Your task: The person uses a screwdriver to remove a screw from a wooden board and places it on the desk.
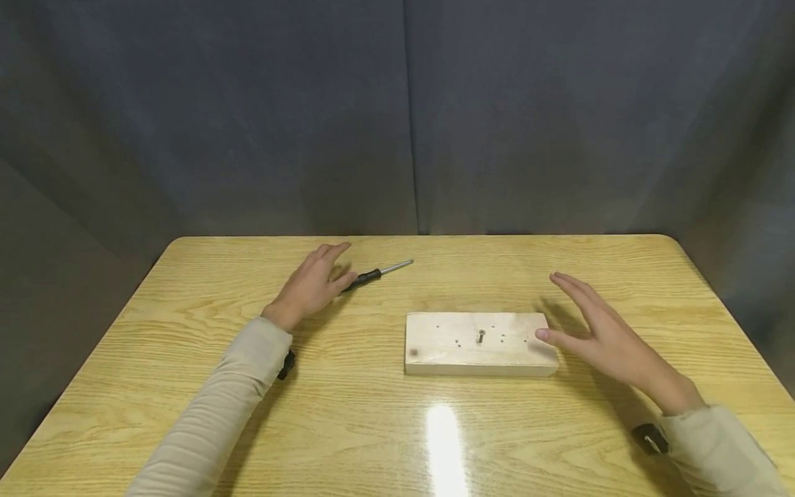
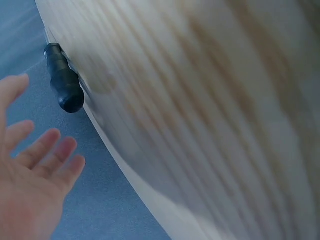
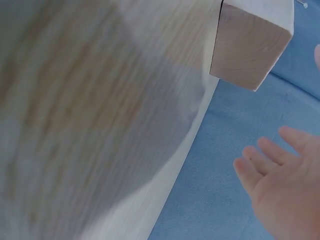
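A screwdriver (image 1: 370, 276) with a dark handle and a metal shaft lies toward the back of the table. My left hand (image 1: 310, 284) hovers just left of its handle, fingers extended and holding nothing. In the left wrist view the black screwdriver handle (image 2: 64, 82) is apart from the fingers. A pale wooden block (image 1: 447, 345) with several small holes lies right of centre, and a screw (image 1: 481, 336) stands up from its top. Over the block's right end is the thumb of my right hand (image 1: 611, 342), whose fingers are spread with nothing in them. The right wrist view shows the block's end face (image 3: 250, 45).
The wood-grain table (image 1: 348, 428) has rounded back corners. Grey-blue curtains (image 1: 279, 124) hang behind it and along both sides. A bright light reflection lies on the table in front of the block. Dark bands (image 1: 650, 438) sit at the wrists.
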`<state>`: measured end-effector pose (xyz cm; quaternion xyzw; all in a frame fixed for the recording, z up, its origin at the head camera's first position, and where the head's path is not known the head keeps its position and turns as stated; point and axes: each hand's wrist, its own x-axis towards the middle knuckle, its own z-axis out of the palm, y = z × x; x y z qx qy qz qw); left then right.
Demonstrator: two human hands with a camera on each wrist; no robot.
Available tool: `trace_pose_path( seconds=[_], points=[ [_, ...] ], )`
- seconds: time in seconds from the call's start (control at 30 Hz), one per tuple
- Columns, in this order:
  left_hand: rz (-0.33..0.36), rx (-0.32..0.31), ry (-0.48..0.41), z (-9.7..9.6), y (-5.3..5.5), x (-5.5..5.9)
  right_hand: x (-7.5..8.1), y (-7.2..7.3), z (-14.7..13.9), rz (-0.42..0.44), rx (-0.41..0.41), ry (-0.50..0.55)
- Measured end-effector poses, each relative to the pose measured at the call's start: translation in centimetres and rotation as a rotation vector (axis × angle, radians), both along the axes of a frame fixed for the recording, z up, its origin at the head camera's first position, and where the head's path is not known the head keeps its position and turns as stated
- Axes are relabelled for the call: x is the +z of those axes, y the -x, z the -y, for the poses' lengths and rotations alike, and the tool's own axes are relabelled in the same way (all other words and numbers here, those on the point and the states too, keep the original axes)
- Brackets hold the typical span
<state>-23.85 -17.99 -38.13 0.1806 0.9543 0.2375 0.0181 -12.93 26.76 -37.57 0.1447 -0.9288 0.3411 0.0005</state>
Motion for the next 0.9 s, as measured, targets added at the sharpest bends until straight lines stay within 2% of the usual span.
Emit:
trace_pose_path(
  seconds=[0.17, 0.43, 0.9],
  points=[
    [0.027, -0.035, -0.032, 0.15, 0.10, -0.18, -0.18, -0.39, -0.02, 0.008, 0.032, 0.010],
    [0.076, -0.047, -0.080, -0.04, 0.13, -0.33, -0.34, -0.74, 0.06, 0.036, 0.053, 0.005],
    [0.127, -0.060, -0.076, -0.33, 0.27, -0.66, -0.91, -0.80, 0.52, 0.103, 0.124, 0.061]
  ],
)
